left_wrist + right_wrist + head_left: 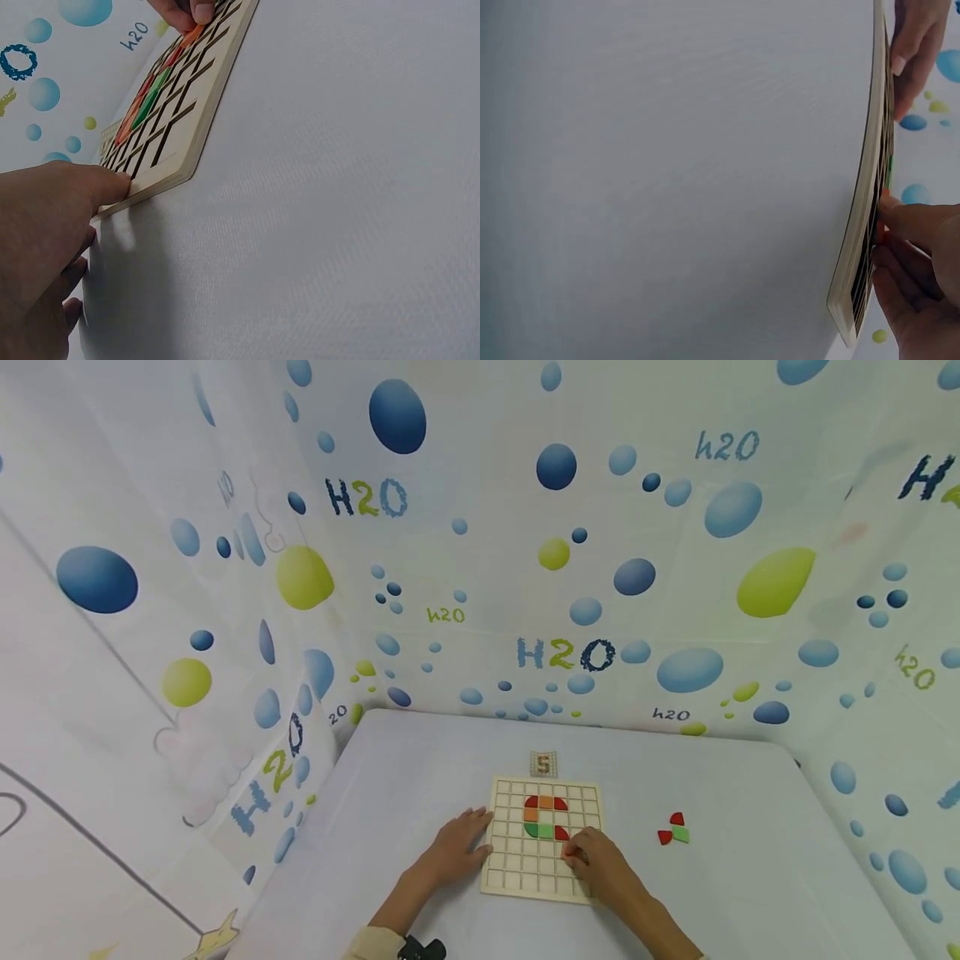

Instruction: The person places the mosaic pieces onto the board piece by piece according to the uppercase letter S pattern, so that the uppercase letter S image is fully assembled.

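Pinching right hand (600, 864): we saw thumb and fingers closed on an orange piece (566, 851) at the grid board (510, 884), right of centre.
Left hand (454, 845): we found fingers extended, grasping nothing, touching the board's left edge.
Loose pieces (680, 834): we counted three, right of the board.

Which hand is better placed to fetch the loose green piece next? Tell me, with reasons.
Probably the right hand: it is nearer the loose green piece, though it must first release the orange piece it pinches. The left hand touches the left edge of the board, farther away.
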A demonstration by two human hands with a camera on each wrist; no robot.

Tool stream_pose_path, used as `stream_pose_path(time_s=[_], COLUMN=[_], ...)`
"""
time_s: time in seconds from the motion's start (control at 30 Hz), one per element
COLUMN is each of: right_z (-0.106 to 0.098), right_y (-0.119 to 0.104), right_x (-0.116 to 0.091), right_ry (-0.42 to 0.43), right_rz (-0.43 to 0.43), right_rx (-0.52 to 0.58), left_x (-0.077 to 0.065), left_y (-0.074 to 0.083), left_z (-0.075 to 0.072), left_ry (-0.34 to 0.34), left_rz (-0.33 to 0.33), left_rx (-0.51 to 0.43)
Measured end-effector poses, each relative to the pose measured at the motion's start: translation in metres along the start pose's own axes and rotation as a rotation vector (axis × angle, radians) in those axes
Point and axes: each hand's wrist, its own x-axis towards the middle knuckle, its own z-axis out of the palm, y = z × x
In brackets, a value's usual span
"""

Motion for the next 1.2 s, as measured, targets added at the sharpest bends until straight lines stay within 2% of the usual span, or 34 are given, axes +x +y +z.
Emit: stream_pose_path(time_s=[0.6,0.9,1.2], right_z=[0.006,0.009,0.011], right_y=[-0.002,-0.002,-0.003], right_x=[0.001,0.005,0.004], right_ry=[0.062,0.093,0.11], right_rz=[-0.005,-0.039,-0.039], right_rx=[-0.05,-0.044,-0.054], left_x=[-0.002,-0.001,-0.001], left_y=[0.001,-0.003,0.0], left_z=[-0.003,-0.001,0.0], left_ry=[0.001,0.042,0.003], left_rz=[0.007,0.055,-0.004], left_rx=[-0.015,0.008,-0.009])
